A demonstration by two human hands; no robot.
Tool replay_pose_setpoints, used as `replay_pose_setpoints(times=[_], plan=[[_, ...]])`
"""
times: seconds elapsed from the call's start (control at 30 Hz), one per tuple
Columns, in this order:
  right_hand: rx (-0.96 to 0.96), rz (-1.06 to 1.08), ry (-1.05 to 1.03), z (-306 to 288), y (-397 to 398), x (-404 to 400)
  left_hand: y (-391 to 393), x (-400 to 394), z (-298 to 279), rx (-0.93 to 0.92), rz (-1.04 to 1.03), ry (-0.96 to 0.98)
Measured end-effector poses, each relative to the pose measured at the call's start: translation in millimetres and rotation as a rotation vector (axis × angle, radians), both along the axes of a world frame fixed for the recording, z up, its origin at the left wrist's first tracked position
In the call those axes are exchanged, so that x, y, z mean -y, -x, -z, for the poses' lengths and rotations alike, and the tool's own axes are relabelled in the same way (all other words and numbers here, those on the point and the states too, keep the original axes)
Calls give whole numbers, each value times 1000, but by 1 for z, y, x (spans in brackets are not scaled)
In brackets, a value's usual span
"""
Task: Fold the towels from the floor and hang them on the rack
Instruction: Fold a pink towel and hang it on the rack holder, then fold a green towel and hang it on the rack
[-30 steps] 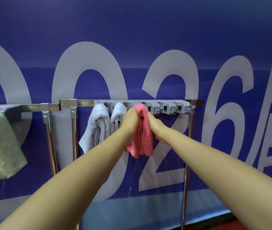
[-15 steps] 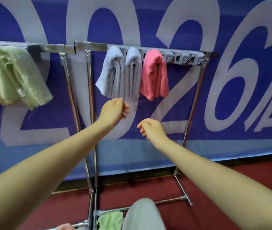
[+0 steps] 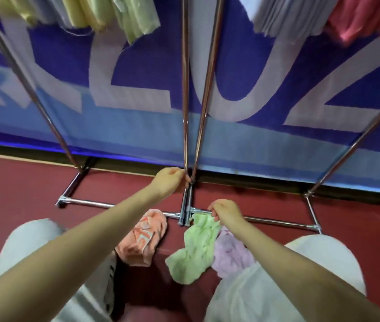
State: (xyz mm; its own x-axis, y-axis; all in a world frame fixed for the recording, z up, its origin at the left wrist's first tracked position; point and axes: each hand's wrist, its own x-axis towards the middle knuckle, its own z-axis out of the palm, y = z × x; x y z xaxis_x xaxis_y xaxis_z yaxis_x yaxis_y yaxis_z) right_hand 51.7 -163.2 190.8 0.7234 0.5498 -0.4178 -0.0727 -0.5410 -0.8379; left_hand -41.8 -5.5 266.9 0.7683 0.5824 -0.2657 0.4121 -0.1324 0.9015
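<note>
Crouching by the rack's base bar point(image 3: 277, 220); lifting the green towel point(image 3: 196, 247) off the red floor point(image 3: 21, 182), right hand point(image 3: 226, 211) pinching its top corner. Left hand point(image 3: 169, 182) loosely curled, apparently empty; bringing it to the opposite corner would spread the towel flat.

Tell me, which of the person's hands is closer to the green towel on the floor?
The right. The right hand pinches the top edge of the green towel. The left hand is up and to its left, fingers curled beside the rack's upright poles, apart from the towel.
</note>
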Motion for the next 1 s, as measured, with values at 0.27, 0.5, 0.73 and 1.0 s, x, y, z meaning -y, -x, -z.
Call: replay_pose_setpoints(times=[0.27, 0.5, 0.73, 1.0], plan=[[-187, 57, 276, 119, 31, 22, 56, -30, 144, -311, -170, 179], [-243, -29, 439, 205, 47, -1, 71, -25, 258, -469, -335, 373], [-132, -280, 548, 260, 53, -18, 63, -11, 324, -569, -109, 265], [-29, -175, 588, 304, 44, -14, 49, 6, 383, -521, 202, 46]])
